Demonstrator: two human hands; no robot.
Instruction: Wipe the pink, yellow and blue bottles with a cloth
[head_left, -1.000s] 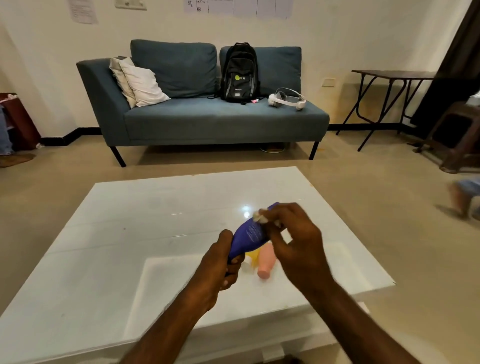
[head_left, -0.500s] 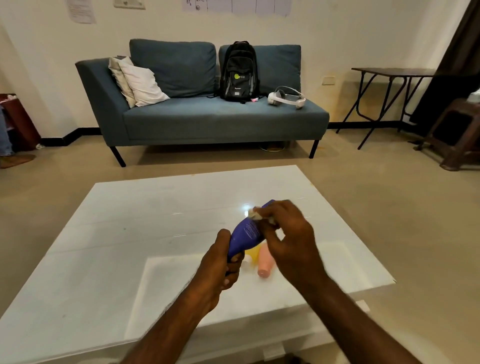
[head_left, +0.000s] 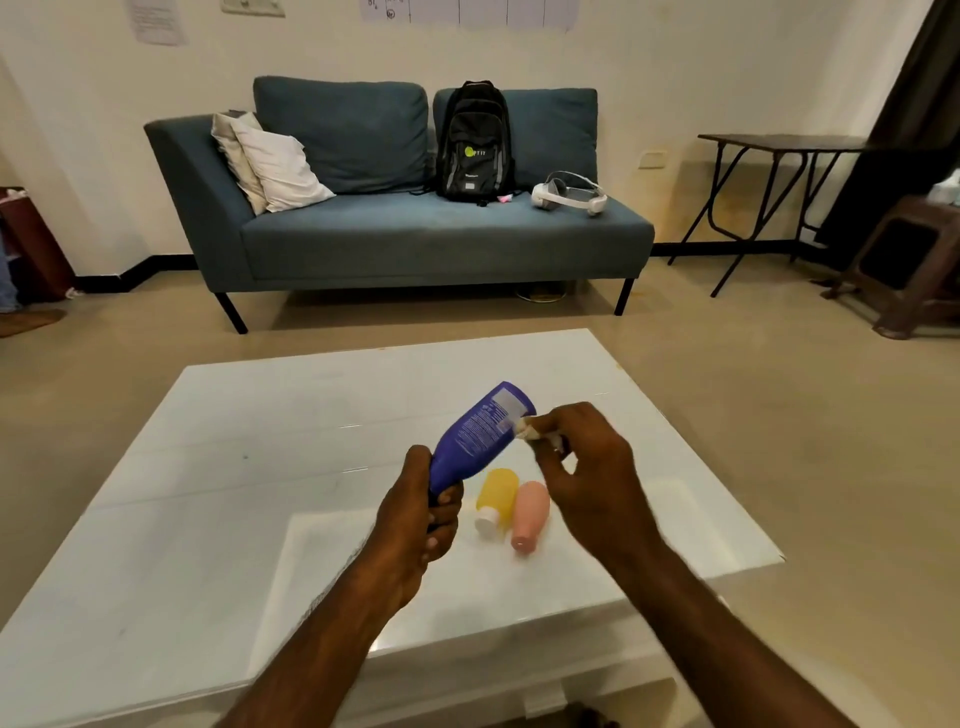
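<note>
The white table is glossy, reflecting light. The blue bottle, yellow bottle and pink bottle look like smooth plastic, the pink matt. The sofa wears matt woven fabric.

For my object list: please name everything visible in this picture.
table: one, white, nearest
blue bottle: one, blue, tilted, held above the table
cloth: one, whitish, against the blue bottle
yellow bottle: one, yellow, white cap, lying on the table
pink bottle: one, pink, lying beside the yellow bottle
sofa: one, grey-blue, by the far wall
cushions: two, cream, at the sofa's armrest
backpack: one, black, on the sofa
VR headset: one, white, on the sofa
folding table: one, dark, far right
stool: one, brown, far right
left hand: one, grips the blue bottle
right hand: one, pinches the cloth
</note>
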